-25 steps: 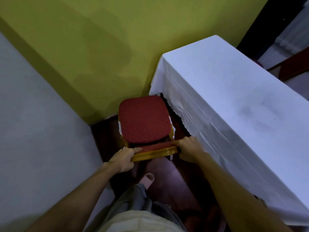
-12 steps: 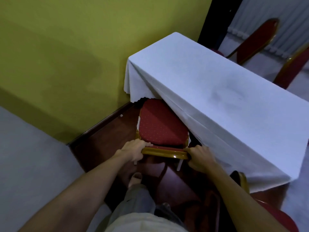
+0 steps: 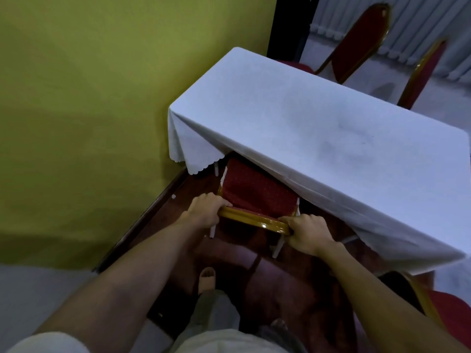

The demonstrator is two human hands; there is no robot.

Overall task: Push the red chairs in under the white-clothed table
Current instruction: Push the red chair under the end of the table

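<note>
A red chair (image 3: pixel 252 189) with a gold frame stands against the near side of the white-clothed table (image 3: pixel 305 128). Part of its dotted red seat lies under the hanging cloth. My left hand (image 3: pixel 204 212) grips the left end of the gold top rail of the chair's back. My right hand (image 3: pixel 308 233) grips the right end of the same rail. Another red chair (image 3: pixel 451 312) shows at the bottom right, near the table's right end.
A yellow-green wall (image 3: pixel 89 98) runs close along the left, meeting the table's left end. Two more red chairs (image 3: pixel 356 44) (image 3: pixel 423 72) stand on the table's far side. My sandalled foot (image 3: pixel 207 278) rests on the dark wooden floor behind the chair.
The chair has turned from beside the table's end and slid partly beneath the cloth. Both hands stayed on its back rail. The view swung right, showing more chairs.
</note>
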